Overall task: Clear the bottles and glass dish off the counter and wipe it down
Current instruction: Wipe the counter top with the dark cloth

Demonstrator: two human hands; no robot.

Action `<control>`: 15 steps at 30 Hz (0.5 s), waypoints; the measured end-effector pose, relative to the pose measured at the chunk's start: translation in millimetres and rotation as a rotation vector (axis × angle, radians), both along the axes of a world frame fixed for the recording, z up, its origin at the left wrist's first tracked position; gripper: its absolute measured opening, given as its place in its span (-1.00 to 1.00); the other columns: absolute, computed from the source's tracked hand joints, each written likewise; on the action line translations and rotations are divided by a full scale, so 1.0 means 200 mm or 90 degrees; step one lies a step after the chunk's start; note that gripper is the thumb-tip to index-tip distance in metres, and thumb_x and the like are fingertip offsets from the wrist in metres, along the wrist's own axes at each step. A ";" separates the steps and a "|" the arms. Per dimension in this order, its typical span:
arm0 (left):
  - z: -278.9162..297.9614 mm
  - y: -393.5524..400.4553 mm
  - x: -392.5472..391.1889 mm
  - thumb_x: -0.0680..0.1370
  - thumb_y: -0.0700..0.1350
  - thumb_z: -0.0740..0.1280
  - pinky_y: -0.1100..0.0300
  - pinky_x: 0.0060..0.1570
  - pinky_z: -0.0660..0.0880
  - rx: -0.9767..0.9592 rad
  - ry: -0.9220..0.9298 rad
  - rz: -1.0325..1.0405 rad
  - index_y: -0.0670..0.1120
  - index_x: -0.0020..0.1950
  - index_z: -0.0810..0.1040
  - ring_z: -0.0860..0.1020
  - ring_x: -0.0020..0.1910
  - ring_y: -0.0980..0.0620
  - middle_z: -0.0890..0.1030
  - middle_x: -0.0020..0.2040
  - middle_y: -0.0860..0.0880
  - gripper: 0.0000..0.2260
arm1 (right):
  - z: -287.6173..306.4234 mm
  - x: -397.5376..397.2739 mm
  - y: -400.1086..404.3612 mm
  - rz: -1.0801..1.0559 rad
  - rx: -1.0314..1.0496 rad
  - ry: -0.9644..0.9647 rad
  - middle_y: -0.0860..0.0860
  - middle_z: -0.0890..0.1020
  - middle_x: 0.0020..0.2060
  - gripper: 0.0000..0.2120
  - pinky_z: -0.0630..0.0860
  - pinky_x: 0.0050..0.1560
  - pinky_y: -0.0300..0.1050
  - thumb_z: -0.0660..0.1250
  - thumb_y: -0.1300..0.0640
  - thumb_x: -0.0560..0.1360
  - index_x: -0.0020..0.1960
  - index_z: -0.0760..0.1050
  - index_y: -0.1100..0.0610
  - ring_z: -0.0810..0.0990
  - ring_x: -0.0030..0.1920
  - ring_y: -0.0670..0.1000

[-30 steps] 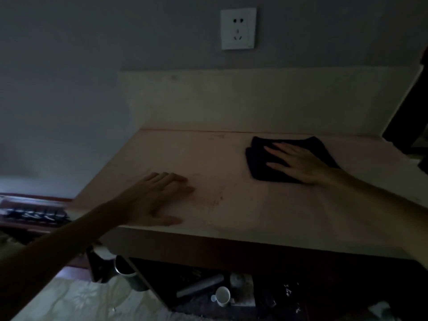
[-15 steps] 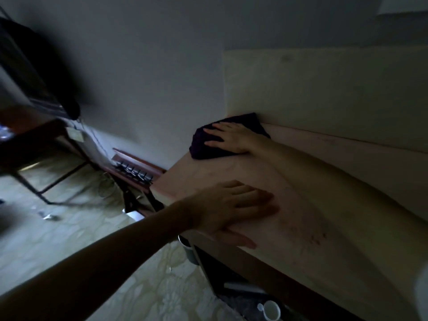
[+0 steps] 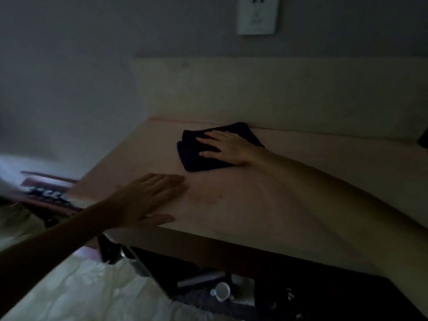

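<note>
Down by the floor at about six o'clock, under the counter, a small white cup and a pale tube-like thing lie in the dark of the lower shelf, too dim to make out further. Above them the counter itself is a pale, pinkish wooden slab with a few faint reddish smudges near its middle. The left hand lies flat on the near left corner at around nine o'clock, fingers straight and together, thumb spread along the front edge, holding nothing. Farther in, toward twelve o'clock, the dark cloth sits folded into a thick pad, almost black, its far edge touching the foot of the pale backsplash. The right hand presses down on it with fingers spread and straight, palm on the fabric, wrist on the cloth's right edge. The two hands are well apart. High on the grey wall, at one o'clock, is a white socket plate.
</note>
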State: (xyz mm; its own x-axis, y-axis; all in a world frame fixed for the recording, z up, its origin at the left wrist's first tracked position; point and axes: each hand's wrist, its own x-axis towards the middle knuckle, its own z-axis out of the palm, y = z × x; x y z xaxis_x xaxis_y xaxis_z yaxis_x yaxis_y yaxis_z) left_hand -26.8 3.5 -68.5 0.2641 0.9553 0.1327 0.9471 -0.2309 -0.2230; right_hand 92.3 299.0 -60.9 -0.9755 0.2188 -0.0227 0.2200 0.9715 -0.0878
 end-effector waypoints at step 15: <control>-0.07 0.03 0.07 0.51 0.34 0.13 0.00 0.09 0.38 0.079 -0.016 0.074 -0.06 0.46 0.42 0.52 0.23 -0.16 0.47 0.36 -0.09 -0.34 | 0.03 2.02 0.13 -0.460 -0.009 -0.006 -0.12 0.03 0.58 -0.12 -0.02 0.51 0.01 -0.30 -0.58 0.29 0.54 -0.06 -0.26 -0.03 0.57 -0.05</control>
